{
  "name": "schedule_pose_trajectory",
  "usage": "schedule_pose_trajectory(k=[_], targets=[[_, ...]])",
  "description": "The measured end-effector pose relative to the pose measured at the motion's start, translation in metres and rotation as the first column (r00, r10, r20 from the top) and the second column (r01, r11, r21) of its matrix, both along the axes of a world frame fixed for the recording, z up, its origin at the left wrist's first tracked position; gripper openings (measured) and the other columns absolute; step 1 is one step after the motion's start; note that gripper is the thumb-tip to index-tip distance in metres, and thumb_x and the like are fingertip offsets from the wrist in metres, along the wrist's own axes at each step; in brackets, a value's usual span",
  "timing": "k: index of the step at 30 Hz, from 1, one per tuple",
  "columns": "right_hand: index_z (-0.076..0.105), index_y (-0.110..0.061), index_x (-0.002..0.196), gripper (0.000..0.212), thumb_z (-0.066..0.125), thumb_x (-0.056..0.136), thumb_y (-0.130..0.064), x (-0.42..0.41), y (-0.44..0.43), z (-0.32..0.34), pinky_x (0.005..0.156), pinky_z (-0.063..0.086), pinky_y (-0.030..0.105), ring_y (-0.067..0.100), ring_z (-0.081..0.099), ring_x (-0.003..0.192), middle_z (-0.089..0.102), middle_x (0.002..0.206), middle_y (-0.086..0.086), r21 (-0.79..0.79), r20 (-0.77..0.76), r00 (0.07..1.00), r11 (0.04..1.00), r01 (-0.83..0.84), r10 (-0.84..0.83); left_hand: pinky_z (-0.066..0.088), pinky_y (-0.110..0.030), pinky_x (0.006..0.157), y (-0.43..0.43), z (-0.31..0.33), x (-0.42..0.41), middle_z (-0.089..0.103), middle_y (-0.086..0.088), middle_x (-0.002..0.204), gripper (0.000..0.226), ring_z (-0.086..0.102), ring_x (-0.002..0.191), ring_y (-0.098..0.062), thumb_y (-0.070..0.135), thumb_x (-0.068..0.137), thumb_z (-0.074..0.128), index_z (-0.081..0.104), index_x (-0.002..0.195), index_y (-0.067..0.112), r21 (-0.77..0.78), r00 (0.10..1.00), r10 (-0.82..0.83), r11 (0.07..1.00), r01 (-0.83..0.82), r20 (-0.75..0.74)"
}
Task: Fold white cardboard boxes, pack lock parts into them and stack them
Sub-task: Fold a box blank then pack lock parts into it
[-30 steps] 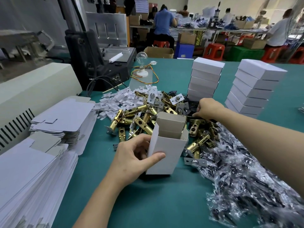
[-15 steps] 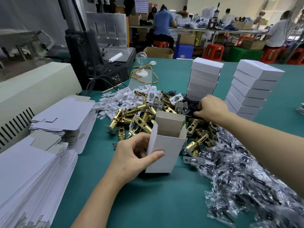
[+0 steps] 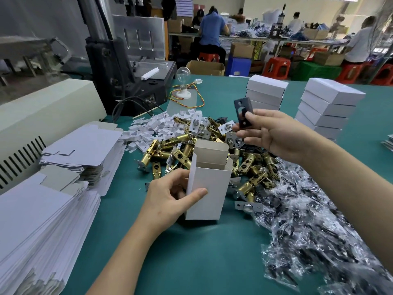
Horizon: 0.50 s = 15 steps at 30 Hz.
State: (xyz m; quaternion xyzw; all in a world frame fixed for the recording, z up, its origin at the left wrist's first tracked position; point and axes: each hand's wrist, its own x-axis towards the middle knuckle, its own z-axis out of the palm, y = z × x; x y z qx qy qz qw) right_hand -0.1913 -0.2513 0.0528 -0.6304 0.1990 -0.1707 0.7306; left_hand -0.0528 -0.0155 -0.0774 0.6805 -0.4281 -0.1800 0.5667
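An open white box (image 3: 209,188) stands upright on the green table (image 3: 191,252), its top flap raised. My left hand (image 3: 170,196) grips its left side, thumb across the front. My right hand (image 3: 274,133) is lifted above and to the right of the box and pinches a dark metal plate (image 3: 243,112) with holes in it. Behind the box lies a pile of brass latches (image 3: 180,152), with small white plastic pieces (image 3: 153,127) further back.
Two stacks of closed white boxes (image 3: 265,92) (image 3: 327,107) stand at the back right. Flat box blanks (image 3: 42,220) are piled on the left. Clear bags of dark parts (image 3: 314,220) spread on the right. A machine (image 3: 127,60) and a bulb (image 3: 183,81) sit behind.
My right hand has risen from the parts pile behind the box, now holding a dark plate in the air. My left hand and the box have stayed in place.
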Motion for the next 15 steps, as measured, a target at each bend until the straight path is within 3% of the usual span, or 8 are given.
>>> schedule_pose_trajectory(k=[3,5,7,9,11,13,15], targets=[[0.068,-0.001,0.113,0.032,0.067,0.087,-0.02,-0.008,0.023,0.019,0.067,0.061,0.024,0.017,0.072,0.071,0.077,0.09,0.013,-0.322,-0.073,0.988,0.934,-0.152,0.135,0.06,-0.038,0.059,-0.001,-0.001,0.0,0.078,0.009,0.095,0.04,0.057,0.059,-0.011,0.063,0.075,0.078,0.074,0.107,0.04,-0.002,1.0,0.007,1.0,-0.007,-0.018],[0.073,-0.006,0.101,0.02,0.074,0.088,-0.02,-0.009,0.037,0.03,0.067,0.061,0.027,0.02,0.072,0.066,0.078,0.081,0.008,-0.643,-0.199,0.973,0.733,-0.221,0.119,0.058,-0.033,0.058,-0.001,-0.002,0.0,0.078,0.009,0.096,0.04,0.056,0.059,-0.01,0.062,0.076,0.079,0.074,0.108,0.039,-0.009,1.0,0.004,1.0,-0.004,-0.021],[0.077,-0.013,0.095,0.011,0.078,0.089,-0.022,-0.006,0.045,0.038,0.066,0.059,0.024,0.014,0.072,0.062,0.076,0.073,0.001,-0.863,-0.256,0.967,0.447,-0.235,0.015,0.055,-0.027,0.058,-0.001,-0.002,0.0,0.079,0.011,0.098,0.043,0.056,0.058,-0.008,0.063,0.076,0.079,0.074,0.109,0.037,-0.01,1.0,-0.001,1.0,0.001,-0.009],[0.078,-0.017,0.092,0.011,0.08,0.088,-0.027,-0.001,0.051,0.041,0.061,0.051,0.017,0.007,0.066,0.062,0.071,0.069,-0.007,-0.942,-0.269,0.962,0.219,-0.253,-0.049,0.052,-0.024,0.058,-0.001,-0.002,0.0,0.078,0.011,0.099,0.045,0.055,0.059,-0.007,0.063,0.076,0.079,0.074,0.111,0.035,-0.017,1.0,-0.009,1.0,0.009,-0.01],[0.077,-0.018,0.092,0.014,0.079,0.089,-0.031,0.005,0.058,0.042,0.067,0.049,0.024,0.01,0.061,0.068,0.068,0.072,-0.009,-0.95,-0.312,0.944,0.058,-0.307,-0.104,0.051,-0.021,0.058,-0.001,-0.002,0.0,0.078,0.012,0.099,0.045,0.054,0.059,-0.006,0.062,0.076,0.079,0.074,0.112,0.035,-0.026,1.0,-0.018,1.0,0.018,-0.012],[0.077,-0.02,0.093,0.015,0.077,0.09,-0.035,0.011,0.063,0.04,0.072,0.051,0.034,0.014,0.06,0.071,0.069,0.076,-0.007,-0.933,-0.356,0.925,0.005,-0.359,-0.13,0.049,-0.018,0.059,-0.001,-0.002,0.0,0.078,0.012,0.098,0.045,0.053,0.06,-0.004,0.061,0.077,0.08,0.074,0.113,0.035,-0.035,0.999,-0.031,0.999,0.031,-0.014],[0.077,-0.022,0.092,0.016,0.075,0.091,-0.037,0.016,0.07,0.037,0.072,0.053,0.037,0.014,0.062,0.072,0.071,0.079,-0.006,-0.921,-0.388,0.915,0.003,-0.39,-0.111,0.048,-0.017,0.06,-0.001,-0.002,0.0,0.078,0.011,0.097,0.047,0.053,0.061,-0.003,0.064,0.077,0.08,0.074,0.113,0.035,-0.038,0.999,-0.046,0.998,0.045,-0.007]])
